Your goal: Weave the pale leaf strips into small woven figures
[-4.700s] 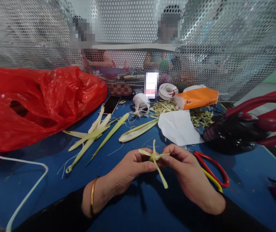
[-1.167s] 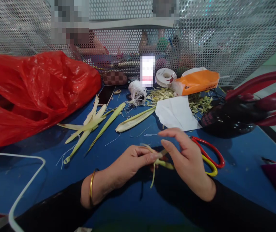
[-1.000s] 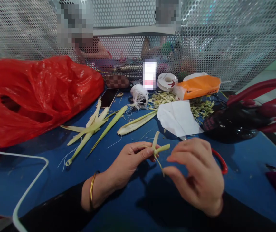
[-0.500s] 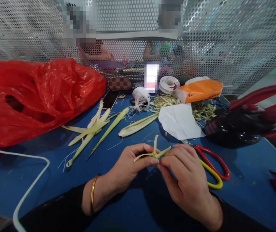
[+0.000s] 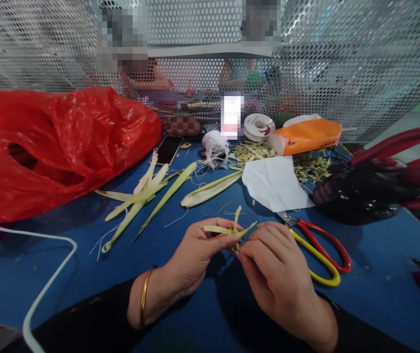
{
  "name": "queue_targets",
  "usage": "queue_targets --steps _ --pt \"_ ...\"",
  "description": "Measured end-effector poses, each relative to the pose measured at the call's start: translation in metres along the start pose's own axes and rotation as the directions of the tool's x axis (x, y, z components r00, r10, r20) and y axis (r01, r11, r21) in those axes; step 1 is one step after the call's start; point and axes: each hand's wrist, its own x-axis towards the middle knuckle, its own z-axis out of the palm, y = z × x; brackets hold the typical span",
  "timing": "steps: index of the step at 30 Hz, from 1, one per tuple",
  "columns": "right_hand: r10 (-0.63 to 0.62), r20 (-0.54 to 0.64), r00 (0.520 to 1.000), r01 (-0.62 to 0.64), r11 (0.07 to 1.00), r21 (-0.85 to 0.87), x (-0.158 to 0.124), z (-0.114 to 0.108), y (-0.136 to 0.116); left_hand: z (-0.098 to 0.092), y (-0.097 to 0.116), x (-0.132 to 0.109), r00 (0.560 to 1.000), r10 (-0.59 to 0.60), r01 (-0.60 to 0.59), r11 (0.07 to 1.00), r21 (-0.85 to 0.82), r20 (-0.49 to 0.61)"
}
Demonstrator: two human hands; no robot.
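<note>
My left hand (image 5: 198, 252), with a gold bangle at the wrist, pinches a small knot of pale green corn husk strips (image 5: 236, 230) between thumb and fingers. Several strip ends stick out of it, to the left, up and to the right. My right hand (image 5: 279, 274) is closed, its thumb and fingertips meeting at the knot's lower right end. Its fingers hide part of the strips. Scissors (image 5: 323, 255) with one red and one yellow handle lie just right of my right hand. Loose corn husks (image 5: 139, 196) and another husk (image 5: 211, 189) lie beyond my hands.
A red plastic bag (image 5: 66, 147) fills the left. A white cable (image 5: 53, 284) runs down the near left. Behind lie a phone (image 5: 170, 149), white thread (image 5: 215, 144), a ribbon spool (image 5: 259, 127), an orange packet (image 5: 308, 137) and white paper (image 5: 276, 181). A black pot-like object (image 5: 357, 196) stands right.
The strips in my left hand have turned slightly, and the left end now lies flatter and wider. My right fingertips have shifted a little down and left, showing more of the scissors.
</note>
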Motion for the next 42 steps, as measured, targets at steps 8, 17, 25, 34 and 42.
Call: queue_targets --steps 8,17,25,34,42 --pt "0.008 -0.055 0.998 -0.010 0.999 -0.034 -0.002 0.001 0.005 -0.003 0.005 0.003 1.000 0.007 -0.006 1.000 -0.021 0.020" --pt "-0.076 -0.178 0.981 0.040 0.980 -0.197 0.003 -0.010 0.006 -0.006 0.006 0.003 0.998 -0.011 0.014 0.998 -0.054 0.067" --pt "-0.126 -0.119 0.985 0.106 0.981 -0.163 0.001 -0.009 0.005 -0.007 0.002 0.005 0.997 -0.024 0.028 0.998 -0.060 0.073" --pt "0.298 -0.116 0.947 -0.272 0.942 0.197 0.002 -0.009 0.018 -0.009 0.000 0.008 0.999 -0.001 0.003 0.999 -0.041 0.046" --pt "0.288 -0.038 0.957 -0.273 0.936 0.221 0.001 0.000 0.019 -0.011 0.008 0.007 0.974 0.225 -0.223 0.920 0.323 0.033"
